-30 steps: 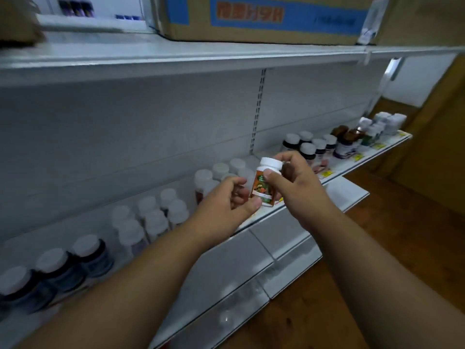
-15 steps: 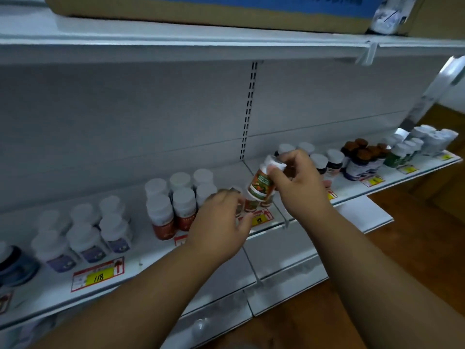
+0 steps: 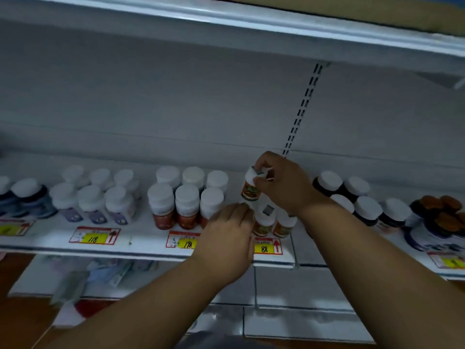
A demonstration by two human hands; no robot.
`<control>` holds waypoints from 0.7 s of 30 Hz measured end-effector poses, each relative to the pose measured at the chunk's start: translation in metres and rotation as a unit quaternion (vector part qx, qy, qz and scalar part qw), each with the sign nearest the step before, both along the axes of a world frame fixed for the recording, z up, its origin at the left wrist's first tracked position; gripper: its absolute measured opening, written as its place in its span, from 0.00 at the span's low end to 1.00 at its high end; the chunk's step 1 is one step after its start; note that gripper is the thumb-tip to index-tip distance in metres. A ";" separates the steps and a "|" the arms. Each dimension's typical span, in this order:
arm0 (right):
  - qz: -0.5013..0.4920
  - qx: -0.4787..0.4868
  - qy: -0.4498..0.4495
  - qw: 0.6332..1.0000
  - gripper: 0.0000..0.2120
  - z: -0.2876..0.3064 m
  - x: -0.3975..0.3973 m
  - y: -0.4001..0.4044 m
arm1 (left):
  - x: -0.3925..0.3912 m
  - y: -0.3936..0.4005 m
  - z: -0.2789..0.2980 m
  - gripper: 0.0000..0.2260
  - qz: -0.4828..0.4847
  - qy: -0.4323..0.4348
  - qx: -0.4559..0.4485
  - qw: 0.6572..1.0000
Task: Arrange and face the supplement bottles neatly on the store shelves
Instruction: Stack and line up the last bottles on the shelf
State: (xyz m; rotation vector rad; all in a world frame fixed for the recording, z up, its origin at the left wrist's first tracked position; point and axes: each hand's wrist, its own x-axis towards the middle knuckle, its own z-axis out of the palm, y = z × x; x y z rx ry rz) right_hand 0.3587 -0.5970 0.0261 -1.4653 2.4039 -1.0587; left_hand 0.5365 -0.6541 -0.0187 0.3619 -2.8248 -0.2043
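Note:
My right hand (image 3: 284, 185) grips a white-capped bottle with an orange and green label (image 3: 250, 190) by its cap, held tilted above the shelf (image 3: 141, 238). Under it stand two like bottles (image 3: 264, 222) above the price tag marked 88 (image 3: 266, 246). My left hand (image 3: 229, 233) reaches in at the base of these bottles, fingers bent forward; its fingertips are hidden, so a grip cannot be made out. Left of it stands a block of red-labelled bottles (image 3: 173, 205).
Purple-labelled white bottles (image 3: 93, 200) and dark bottles (image 3: 27, 197) fill the shelf's left. Dark bottles with white caps (image 3: 362, 202) and brown-capped ones (image 3: 442, 210) stand at the right. An upper shelf (image 3: 251, 28) hangs overhead. Lower shelves (image 3: 289, 318) jut out below.
The view has swung left and down along the shelf. My right hand has carried the bottle back over the shelf above the 88 tag. My left hand has moved in to the standing bottles.

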 end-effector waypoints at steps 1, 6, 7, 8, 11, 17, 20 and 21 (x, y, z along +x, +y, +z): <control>0.025 0.017 -0.001 1.000 0.06 -0.004 -0.003 -0.002 | -0.001 0.002 -0.001 0.19 0.008 -0.001 -0.001 1.000; 0.087 0.081 -0.013 0.993 0.06 -0.016 -0.011 -0.013 | -0.004 0.007 -0.004 0.21 0.030 -0.002 -0.002 1.000; 0.096 0.092 -0.010 0.991 0.06 -0.019 -0.012 -0.016 | -0.004 0.007 -0.005 0.22 0.031 -0.004 -0.001 1.000; 0.107 0.104 -0.003 0.989 0.05 -0.021 -0.012 -0.018 | -0.004 0.007 -0.005 0.23 0.034 -0.006 0.000 0.999; 0.122 0.138 0.013 0.983 0.01 -0.027 -0.013 -0.023 | -0.004 0.006 -0.004 0.25 0.042 -0.013 0.002 0.999; 0.121 0.143 0.024 0.982 0.05 -0.025 -0.012 -0.018 | -0.005 0.009 0.001 0.24 0.052 -0.027 -0.001 0.998; 0.113 0.106 0.041 0.987 0.03 -0.016 -0.006 -0.011 | -0.002 0.012 0.006 0.25 0.061 0.001 -0.002 0.998; 0.109 0.088 0.045 0.989 0.03 -0.010 -0.002 -0.009 | 0.000 0.013 0.008 0.25 0.063 0.020 0.003 0.998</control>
